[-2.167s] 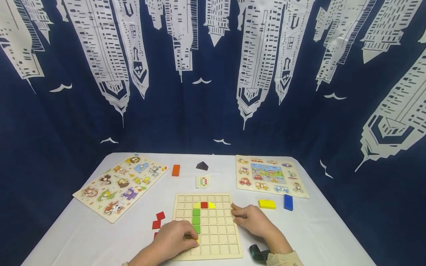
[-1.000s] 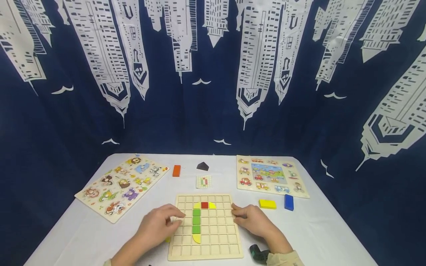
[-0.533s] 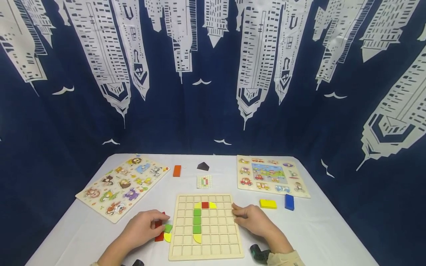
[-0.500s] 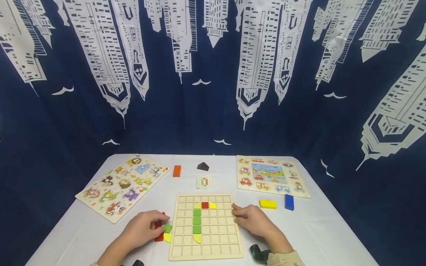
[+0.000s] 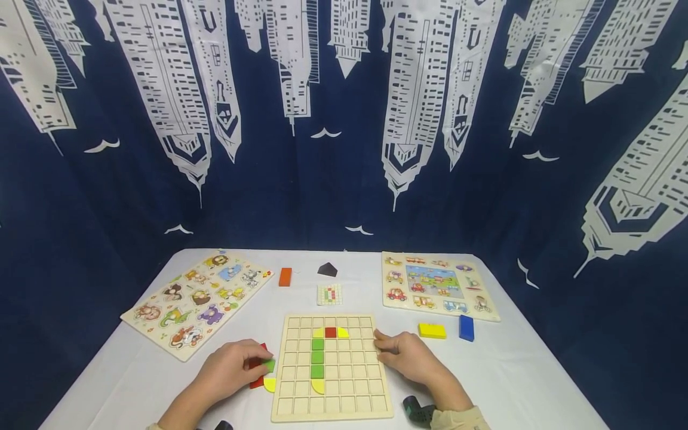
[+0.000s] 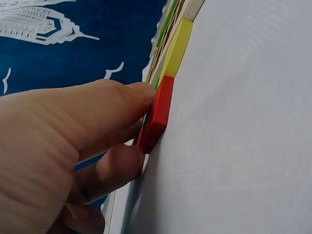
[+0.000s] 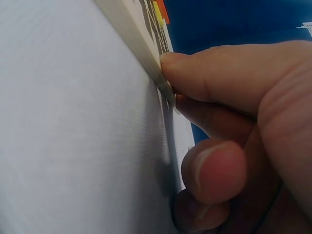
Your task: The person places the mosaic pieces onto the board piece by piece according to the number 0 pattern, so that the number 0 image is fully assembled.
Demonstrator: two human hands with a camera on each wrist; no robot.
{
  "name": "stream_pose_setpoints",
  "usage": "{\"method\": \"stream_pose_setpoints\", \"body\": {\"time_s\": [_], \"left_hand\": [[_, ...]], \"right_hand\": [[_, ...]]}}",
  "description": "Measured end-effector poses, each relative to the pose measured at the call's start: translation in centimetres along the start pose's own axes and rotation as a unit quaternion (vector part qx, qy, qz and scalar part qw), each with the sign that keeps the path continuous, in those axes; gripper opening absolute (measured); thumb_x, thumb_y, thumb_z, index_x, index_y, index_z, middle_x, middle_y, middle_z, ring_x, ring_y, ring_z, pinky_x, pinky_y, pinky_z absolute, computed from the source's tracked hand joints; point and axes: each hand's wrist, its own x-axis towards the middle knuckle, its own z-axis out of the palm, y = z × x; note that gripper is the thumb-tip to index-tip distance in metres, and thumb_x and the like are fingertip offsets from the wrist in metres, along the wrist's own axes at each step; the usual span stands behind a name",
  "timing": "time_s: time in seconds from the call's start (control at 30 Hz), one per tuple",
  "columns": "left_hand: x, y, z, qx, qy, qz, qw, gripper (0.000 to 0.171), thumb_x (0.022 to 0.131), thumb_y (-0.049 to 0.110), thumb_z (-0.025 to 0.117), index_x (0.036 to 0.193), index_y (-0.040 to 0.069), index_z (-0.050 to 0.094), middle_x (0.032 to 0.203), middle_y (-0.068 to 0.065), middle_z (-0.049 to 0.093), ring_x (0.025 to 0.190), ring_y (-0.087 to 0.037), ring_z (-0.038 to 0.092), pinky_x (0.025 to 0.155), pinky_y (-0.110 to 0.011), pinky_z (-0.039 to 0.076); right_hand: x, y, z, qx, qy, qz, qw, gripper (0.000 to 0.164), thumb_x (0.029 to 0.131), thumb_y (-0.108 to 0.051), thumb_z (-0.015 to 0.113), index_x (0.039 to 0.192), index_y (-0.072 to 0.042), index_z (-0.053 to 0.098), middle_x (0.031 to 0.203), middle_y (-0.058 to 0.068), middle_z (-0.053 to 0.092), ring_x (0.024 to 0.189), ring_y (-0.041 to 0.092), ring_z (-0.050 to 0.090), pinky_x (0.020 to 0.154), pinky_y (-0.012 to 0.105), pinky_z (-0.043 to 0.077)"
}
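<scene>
In the head view, my left hand (image 5: 228, 368) is left of the wooden grid board (image 5: 355, 391), thumb and fingertips pinching a green square tile (image 5: 270, 365). Red tiles (image 5: 258, 382) lie partly hidden under the hand, and a yellow quarter-round tile (image 5: 270, 385) sits against the board's left edge. The left wrist view shows a red tile (image 6: 157, 114) in front of the fingertips. My right hand (image 5: 405, 355) holds the board's right edge between thumb and finger. On the board are a red square (image 5: 330, 332), yellow quarter-rounds (image 5: 318, 386) and a column of green squares (image 5: 318, 357).
A small pattern card (image 5: 329, 294) lies behind the board. Animal (image 5: 199, 298) and vehicle (image 5: 438, 283) puzzles flank it. Orange (image 5: 285, 277), yellow (image 5: 432, 331) and blue (image 5: 466, 328) blocks and a dark pentagonal piece (image 5: 327, 269) lie around. A black device (image 5: 418, 410) is by the right wrist.
My left hand has let go of a yellow quarter-round below the green column and moved left to the loose tiles. The green tile there has shifted slightly in its fingers. My right hand stays put.
</scene>
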Motion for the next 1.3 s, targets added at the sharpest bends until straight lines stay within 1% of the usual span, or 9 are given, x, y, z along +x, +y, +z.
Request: {"method": "stream_pose_setpoints", "body": {"time_s": [0.1, 0.27, 0.47, 0.6, 0.7, 1.0, 1.13, 1.23, 1.3], "left_hand": [[0.0, 0.1, 0.1, 0.01, 0.004, -0.003, 0.9999, 0.023, 0.078, 0.033, 0.09, 0.099, 0.034, 0.081, 0.097, 0.023, 0.07, 0.079, 0.004, 0.054, 0.073, -0.025, 0.049], [0.1, 0.4, 0.1, 0.015, -0.001, -0.018, 0.9997, 0.025, 0.077, 0.033, 0.09, 0.099, 0.033, 0.081, 0.094, 0.022, 0.07, 0.072, 0.0, 0.05, 0.065, -0.023, 0.043], [0.2, 1.1, 0.1, 0.043, 0.002, -0.034, 0.9985, 0.026, 0.075, 0.031, 0.091, 0.099, 0.031, 0.081, 0.094, 0.02, 0.071, 0.078, -0.001, 0.057, 0.074, -0.032, 0.051], [0.1, 1.4, 0.1, 0.042, 0.005, -0.043, 0.9982, 0.026, 0.075, 0.024, 0.09, 0.098, 0.031, 0.081, 0.098, 0.015, 0.074, 0.086, -0.004, 0.063, 0.077, -0.037, 0.053], [0.1, 1.4, 0.1, 0.041, 0.002, -0.045, 0.9981, 0.028, 0.075, 0.02, 0.088, 0.1, 0.031, 0.081, 0.101, 0.013, 0.074, 0.087, -0.005, 0.063, 0.077, -0.037, 0.053], [0.5, 1.4, 0.3, 0.029, 0.009, -0.05, 0.9983, 0.028, 0.076, 0.026, 0.091, 0.101, 0.031, 0.081, 0.099, 0.015, 0.073, 0.092, -0.009, 0.068, 0.081, -0.041, 0.055], [0.3, 1.8, 0.2, 0.028, 0.027, -0.055, 0.9977, 0.027, 0.075, 0.028, 0.091, 0.1, 0.031, 0.081, 0.095, 0.017, 0.072, 0.086, -0.006, 0.066, 0.076, -0.037, 0.054], [0.0, 2.5, 0.2, 0.007, 0.037, -0.047, 0.9982, 0.026, 0.076, 0.03, 0.091, 0.1, 0.031, 0.081, 0.086, 0.02, 0.068, 0.071, -0.002, 0.058, 0.065, -0.028, 0.048], [-0.2, 3.2, 0.2, -0.017, 0.034, -0.032, 0.9988, 0.025, 0.078, 0.031, 0.09, 0.1, 0.03, 0.081, 0.082, 0.021, 0.065, 0.062, -0.001, 0.05, 0.056, -0.024, 0.042]], "right_hand": [[0.0, -0.1, 0.0, 0.001, 0.001, 0.0, 1.0, 0.032, 0.093, -0.013, 0.073, 0.124, -0.004, 0.073, 0.145, 0.009, 0.059, 0.139, 0.034, 0.052, 0.112, 0.054, 0.038], [0.0, -0.1, -0.1, 0.0, -0.001, 0.002, 1.0, 0.032, 0.093, -0.014, 0.074, 0.124, -0.006, 0.074, 0.145, 0.009, 0.059, 0.139, 0.033, 0.052, 0.112, 0.055, 0.039], [0.0, -0.2, -0.2, -0.003, 0.001, -0.002, 1.0, 0.032, 0.094, -0.015, 0.073, 0.124, -0.005, 0.073, 0.145, 0.009, 0.06, 0.139, 0.034, 0.052, 0.112, 0.055, 0.038], [0.0, -0.2, -0.2, 0.001, 0.001, -0.002, 1.0, 0.032, 0.094, -0.016, 0.073, 0.124, -0.005, 0.073, 0.145, 0.008, 0.06, 0.14, 0.033, 0.052, 0.113, 0.054, 0.038], [0.1, -0.2, -0.1, -0.001, 0.001, -0.004, 1.0, 0.032, 0.094, -0.016, 0.073, 0.124, -0.005, 0.073, 0.145, 0.008, 0.06, 0.139, 0.033, 0.052, 0.112, 0.055, 0.038], [0.0, 0.0, -0.1, -0.003, 0.008, 0.005, 1.0, 0.031, 0.095, -0.021, 0.072, 0.123, -0.007, 0.074, 0.144, 0.006, 0.061, 0.14, 0.032, 0.052, 0.113, 0.054, 0.038], [0.0, -0.1, 0.0, 0.007, 0.009, 0.001, 1.0, 0.031, 0.095, -0.021, 0.072, 0.122, -0.007, 0.075, 0.144, 0.007, 0.061, 0.14, 0.033, 0.051, 0.113, 0.055, 0.037], [0.0, -0.1, 0.0, 0.009, 0.007, -0.003, 1.0, 0.031, 0.094, -0.018, 0.073, 0.122, -0.005, 0.074, 0.143, 0.009, 0.061, 0.139, 0.034, 0.052, 0.113, 0.055, 0.038], [0.0, -0.1, 0.0, 0.002, 0.003, -0.008, 1.0, 0.031, 0.094, -0.018, 0.074, 0.123, -0.006, 0.074, 0.143, 0.009, 0.061, 0.139, 0.034, 0.053, 0.112, 0.055, 0.039]]}}
